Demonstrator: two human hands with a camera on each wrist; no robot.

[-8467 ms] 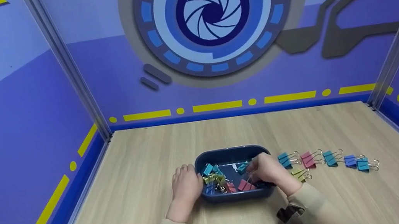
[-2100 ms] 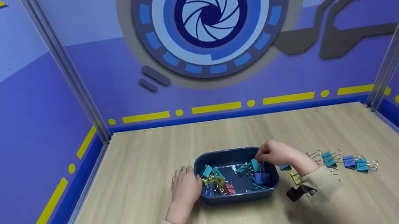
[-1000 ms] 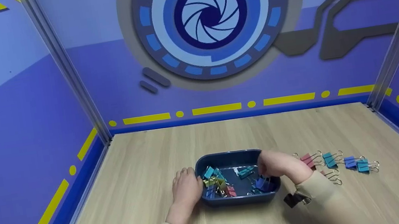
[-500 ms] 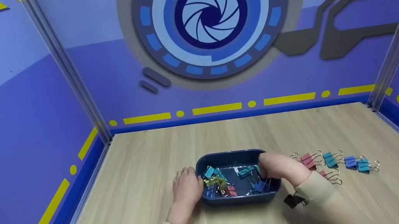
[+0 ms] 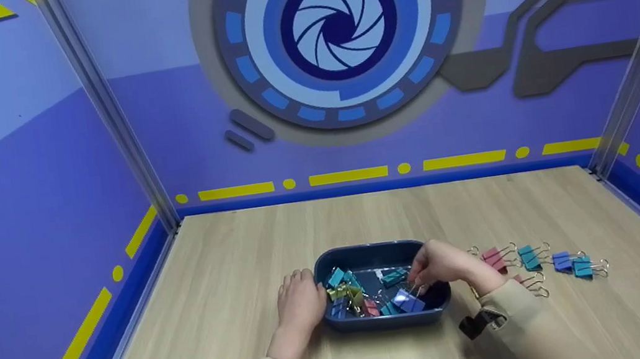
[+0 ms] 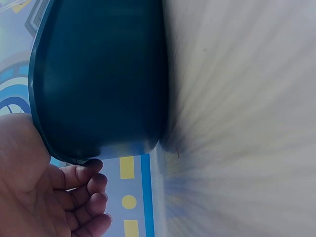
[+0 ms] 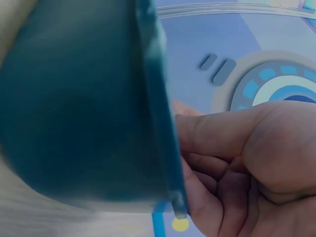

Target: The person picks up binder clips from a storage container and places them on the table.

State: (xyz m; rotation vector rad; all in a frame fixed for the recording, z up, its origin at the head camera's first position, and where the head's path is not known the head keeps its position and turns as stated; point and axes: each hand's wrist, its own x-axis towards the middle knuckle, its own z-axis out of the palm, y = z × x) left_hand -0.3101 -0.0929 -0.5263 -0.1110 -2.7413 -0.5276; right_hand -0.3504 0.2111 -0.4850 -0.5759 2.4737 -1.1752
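Observation:
In the head view, a dark blue plastic box holds a jumble of coloured binder clips. My right hand reaches over the box's right end, its thumb and fingers pinching the wire handles of a blue binder clip inside. The right wrist view shows those fingertips hidden behind the box wall. At the opposite end my left hand holds the rim, thumb at the edge and fingers loosely bent outside the wall. Teal clips, gold-yellow clips and a red clip lie in the box.
On the wooden table, right of the box, lie a pink clip, a teal clip, a blue clip and another teal clip in a row. A red clip shows partly behind the right wrist. Blue-purple walls enclose the table.
A pink clip has gone from the box to the table's right side. My right hand then dipped into the box and rose slightly, shifting the blue clip left. My left hand stays put.

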